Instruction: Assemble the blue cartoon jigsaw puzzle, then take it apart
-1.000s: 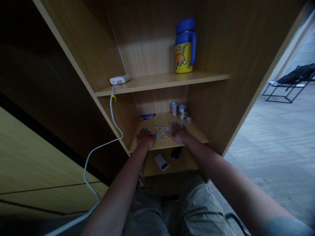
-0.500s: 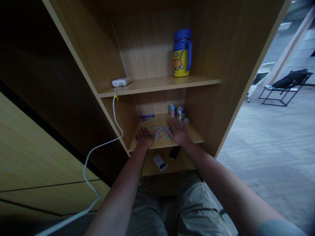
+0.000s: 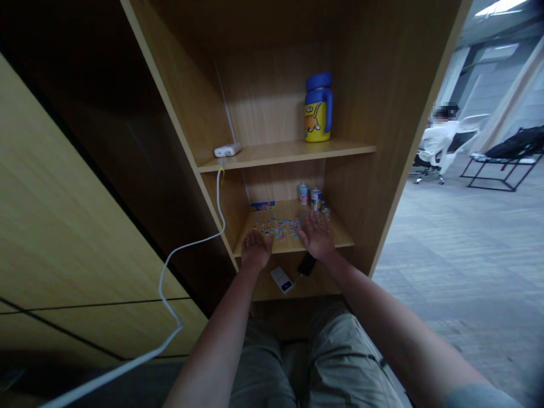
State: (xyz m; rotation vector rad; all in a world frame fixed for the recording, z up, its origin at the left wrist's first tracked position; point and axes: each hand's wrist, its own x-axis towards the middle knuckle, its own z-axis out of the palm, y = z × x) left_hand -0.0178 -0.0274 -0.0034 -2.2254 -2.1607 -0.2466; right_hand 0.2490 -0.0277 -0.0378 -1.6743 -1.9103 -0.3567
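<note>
Many small colourful pieces, which look like jigsaw pieces [image 3: 280,228], lie spread over the middle shelf [image 3: 289,246] of a wooden cabinet. My left hand [image 3: 255,249] is at the shelf's front left, palm down with fingers stretched out, just beside the pieces. On the other side, my right hand [image 3: 317,235] is spread flat in the same way at the right of the pieces. Neither hand holds anything; whether the palms touch the shelf I cannot tell. Behind my right hand stand two small printed cans [image 3: 303,194], with small clear items [image 3: 325,209] next to them.
A blue printed strip [image 3: 262,206] lies at the shelf's back left. Above, a blue-and-yellow mug [image 3: 318,107] and a white device [image 3: 227,150] with a hanging cable [image 3: 187,245] stand. Below lie a white power bank [image 3: 282,280] and a dark phone-like object [image 3: 306,264]. A person [image 3: 437,139] sits far right.
Both hands have drawn back a little toward the shelf's front edge and outward, away from the pieces. The view has turned slightly, and a seated person now shows at right.
</note>
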